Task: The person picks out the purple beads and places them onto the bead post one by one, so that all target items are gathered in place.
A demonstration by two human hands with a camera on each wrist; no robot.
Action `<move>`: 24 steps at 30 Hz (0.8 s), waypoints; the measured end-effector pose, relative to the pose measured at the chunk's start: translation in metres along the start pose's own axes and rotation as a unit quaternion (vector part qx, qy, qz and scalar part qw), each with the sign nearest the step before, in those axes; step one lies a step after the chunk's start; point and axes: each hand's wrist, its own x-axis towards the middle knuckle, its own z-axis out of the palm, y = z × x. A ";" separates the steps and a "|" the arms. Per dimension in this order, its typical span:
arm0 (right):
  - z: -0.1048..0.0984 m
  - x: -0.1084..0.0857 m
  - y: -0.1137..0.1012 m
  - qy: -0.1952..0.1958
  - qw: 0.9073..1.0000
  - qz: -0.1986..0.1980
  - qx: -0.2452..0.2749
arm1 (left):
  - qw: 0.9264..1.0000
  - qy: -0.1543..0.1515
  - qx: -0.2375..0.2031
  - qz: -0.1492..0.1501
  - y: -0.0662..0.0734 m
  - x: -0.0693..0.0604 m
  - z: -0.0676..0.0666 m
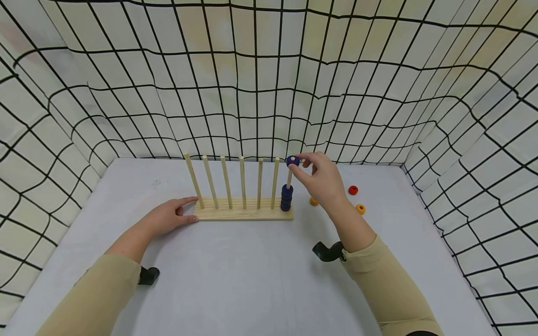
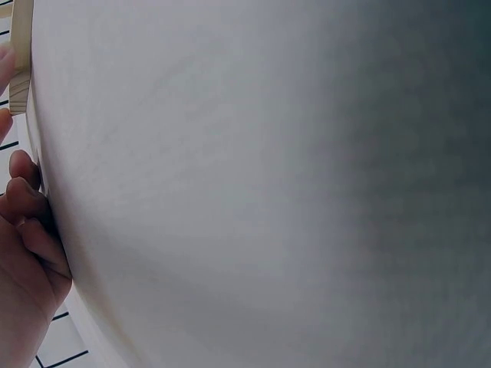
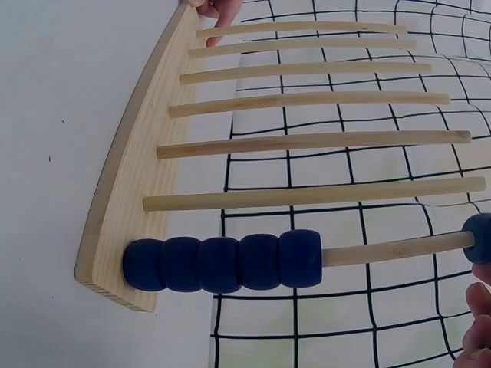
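Observation:
A wooden peg stand (image 1: 244, 214) with several upright pegs rests on the white table. My left hand (image 1: 168, 216) holds its left end, thumb at the front edge and forefinger at the back. On the rightmost peg, several dark blue beads (image 3: 219, 264) are stacked against the base. My right hand (image 1: 323, 179) pinches another blue bead (image 1: 293, 161) between thumb and forefinger. That bead sits around the tip of the same peg, apart from the stack below. The other pegs carry no beads. Only part of the left hand shows in the left wrist view.
Right of the stand lie a red bead (image 1: 353, 190) and an orange bead (image 1: 360, 208). A second orange bead (image 1: 314, 201) is partly hidden by the right hand. Black netting (image 1: 256, 88) over pale sheets encloses the table's back and sides.

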 end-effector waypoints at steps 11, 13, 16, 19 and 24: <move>-0.005 -0.001 0.003 0.013 1.000 -0.006 0.010 | 1.000 0.001 -0.002 -0.003 -0.001 0.000 0.000; -0.006 -0.001 0.005 0.013 1.000 -0.005 0.010 | 1.000 0.001 -0.001 0.000 -0.001 0.000 0.000; -0.006 -0.001 0.007 0.012 1.000 -0.004 0.013 | 1.000 0.001 0.000 0.000 -0.002 0.000 0.001; -0.007 -0.001 0.010 0.013 1.000 -0.004 0.014 | 1.000 0.001 0.001 0.001 -0.003 0.000 0.002; -0.009 -0.002 0.015 0.014 1.000 -0.006 0.010 | 1.000 0.001 -0.001 -0.001 -0.002 0.000 0.001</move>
